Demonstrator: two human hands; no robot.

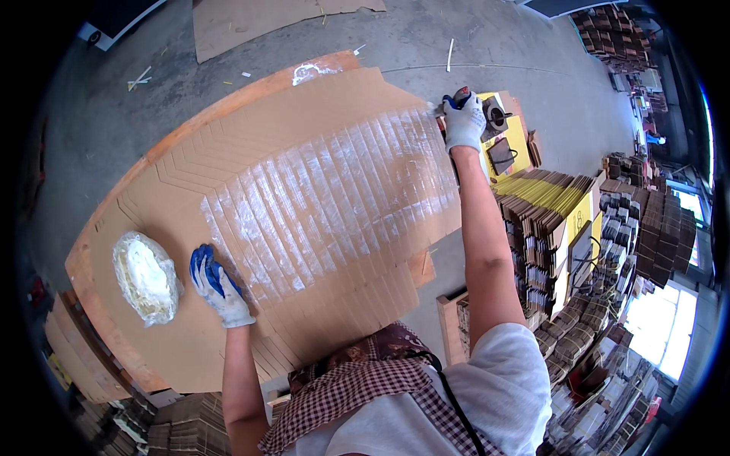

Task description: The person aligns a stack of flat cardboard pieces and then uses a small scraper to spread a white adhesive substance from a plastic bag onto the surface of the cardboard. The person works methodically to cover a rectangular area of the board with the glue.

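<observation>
Glue bundle: one white, paste-smeared plastic wrap (146,278) lies at the left end of the tabletop (114,342), just beside the left hand.
Left hand: one left hand (217,287), in a blue-and-white glove, rests flat on the cardboard, fingers (202,262) spread wide and holding nothing.
Cardboard: a fanned spread of many overlapping flat carton blanks (304,182) covers most of the tabletop; too many to count. White glue streaks (342,205) run in a broad band across their stepped edges, from beside the left hand to the right hand.
Right hand: one right hand (464,121), gloved the same, is stretched to the far right edge of the spread, fingers curled tight around a small brush-like tool (453,99), mostly hidden by the glove.
Surroundings: yellow-and-brown stacks of folded cartons (547,213) crowd the right side; one loose cardboard sheet (251,23) lies on the concrete floor (487,45) beyond.
</observation>
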